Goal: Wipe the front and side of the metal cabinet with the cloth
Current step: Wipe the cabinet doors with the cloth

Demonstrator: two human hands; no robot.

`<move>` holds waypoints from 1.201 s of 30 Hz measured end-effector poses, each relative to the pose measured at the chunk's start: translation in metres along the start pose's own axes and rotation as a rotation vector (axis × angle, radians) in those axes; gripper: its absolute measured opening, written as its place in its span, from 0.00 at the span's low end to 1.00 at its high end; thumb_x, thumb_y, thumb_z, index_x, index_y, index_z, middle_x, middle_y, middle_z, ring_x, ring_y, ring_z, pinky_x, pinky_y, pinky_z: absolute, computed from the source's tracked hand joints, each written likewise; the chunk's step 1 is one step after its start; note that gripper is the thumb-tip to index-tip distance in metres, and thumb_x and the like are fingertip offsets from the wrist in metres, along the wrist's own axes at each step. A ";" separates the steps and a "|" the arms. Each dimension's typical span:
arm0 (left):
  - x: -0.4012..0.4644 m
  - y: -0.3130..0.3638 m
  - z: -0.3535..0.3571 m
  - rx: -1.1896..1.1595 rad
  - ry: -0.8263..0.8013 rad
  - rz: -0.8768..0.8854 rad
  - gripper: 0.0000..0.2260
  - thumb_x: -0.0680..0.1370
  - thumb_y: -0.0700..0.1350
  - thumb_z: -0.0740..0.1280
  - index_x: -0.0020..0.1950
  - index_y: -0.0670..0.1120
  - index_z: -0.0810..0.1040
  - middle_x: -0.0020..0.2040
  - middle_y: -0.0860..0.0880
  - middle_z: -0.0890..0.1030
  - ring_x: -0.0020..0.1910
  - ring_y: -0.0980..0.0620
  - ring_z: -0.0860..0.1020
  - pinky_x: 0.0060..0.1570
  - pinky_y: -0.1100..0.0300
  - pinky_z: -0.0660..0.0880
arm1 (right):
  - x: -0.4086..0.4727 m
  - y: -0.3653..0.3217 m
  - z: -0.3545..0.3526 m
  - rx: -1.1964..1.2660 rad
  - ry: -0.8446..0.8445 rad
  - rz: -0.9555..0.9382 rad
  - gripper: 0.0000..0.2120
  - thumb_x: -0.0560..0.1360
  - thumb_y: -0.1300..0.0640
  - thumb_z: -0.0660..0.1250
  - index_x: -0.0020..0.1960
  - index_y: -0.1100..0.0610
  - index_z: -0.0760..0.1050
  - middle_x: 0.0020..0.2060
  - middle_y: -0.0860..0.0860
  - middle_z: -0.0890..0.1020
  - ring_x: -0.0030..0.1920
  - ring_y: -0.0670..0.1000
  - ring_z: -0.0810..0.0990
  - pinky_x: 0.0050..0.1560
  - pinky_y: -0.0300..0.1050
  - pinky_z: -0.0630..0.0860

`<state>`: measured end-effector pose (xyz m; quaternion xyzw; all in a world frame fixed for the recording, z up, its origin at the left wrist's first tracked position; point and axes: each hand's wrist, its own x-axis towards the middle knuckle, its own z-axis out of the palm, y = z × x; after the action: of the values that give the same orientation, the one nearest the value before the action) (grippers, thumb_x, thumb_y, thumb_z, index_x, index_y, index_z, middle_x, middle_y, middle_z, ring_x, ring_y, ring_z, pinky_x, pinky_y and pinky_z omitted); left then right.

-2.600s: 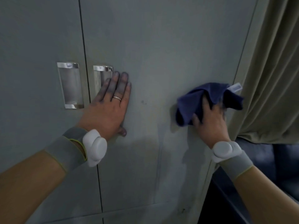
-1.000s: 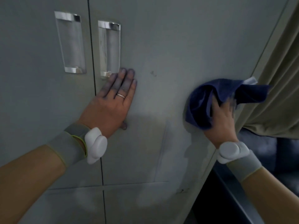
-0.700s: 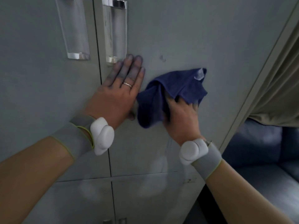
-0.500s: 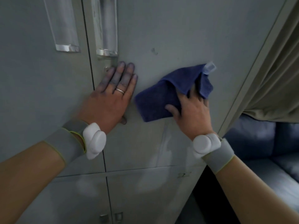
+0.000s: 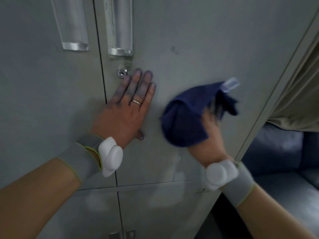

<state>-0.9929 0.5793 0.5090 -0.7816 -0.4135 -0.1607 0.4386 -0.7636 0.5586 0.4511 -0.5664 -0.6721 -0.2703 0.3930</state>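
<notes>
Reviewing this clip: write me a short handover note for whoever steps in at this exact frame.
Left hand: open, flat against the right door of the metal cabinet, just below the keyhole; fingers look smudged dark.
Right hand: gripping the blue cloth, pressed to the same door, blurred mid-stroke.
Done: cannot tell from this frame how much of the front has been wiped; a small mark remains above the cloth.
Left: the rest of the front, including the left door, handles and lower panels, then the side by the curtain.
</notes>
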 end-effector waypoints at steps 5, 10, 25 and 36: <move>-0.007 0.006 0.007 -0.041 0.158 -0.013 0.41 0.76 0.53 0.67 0.76 0.34 0.47 0.76 0.36 0.46 0.75 0.34 0.48 0.74 0.43 0.45 | 0.000 -0.026 -0.003 -0.073 -0.050 -0.056 0.29 0.72 0.44 0.67 0.69 0.51 0.64 0.68 0.59 0.70 0.65 0.61 0.63 0.62 0.59 0.68; -0.020 0.012 0.007 -0.062 -0.017 -0.009 0.65 0.52 0.58 0.80 0.76 0.35 0.47 0.77 0.36 0.46 0.75 0.37 0.43 0.74 0.42 0.44 | -0.019 0.035 -0.021 -0.158 -0.163 0.094 0.29 0.74 0.44 0.64 0.71 0.53 0.62 0.71 0.62 0.65 0.67 0.65 0.66 0.61 0.61 0.68; -0.045 0.033 0.040 -0.083 -0.021 -0.060 0.65 0.54 0.61 0.78 0.76 0.37 0.41 0.76 0.38 0.38 0.75 0.37 0.38 0.73 0.39 0.39 | -0.042 -0.027 0.028 -0.068 -0.003 -0.011 0.25 0.72 0.48 0.62 0.67 0.50 0.62 0.66 0.60 0.70 0.65 0.63 0.66 0.66 0.57 0.61; -0.058 0.048 0.049 -0.090 -0.039 -0.061 0.66 0.51 0.59 0.80 0.76 0.36 0.45 0.76 0.39 0.37 0.74 0.37 0.36 0.71 0.37 0.37 | -0.068 0.058 -0.001 -0.126 -0.142 0.234 0.34 0.74 0.49 0.65 0.75 0.55 0.55 0.74 0.63 0.56 0.73 0.66 0.53 0.70 0.65 0.57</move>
<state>-0.9962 0.5771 0.4189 -0.7906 -0.4380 -0.1772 0.3896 -0.7031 0.5329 0.3902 -0.6820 -0.6094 -0.2235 0.3370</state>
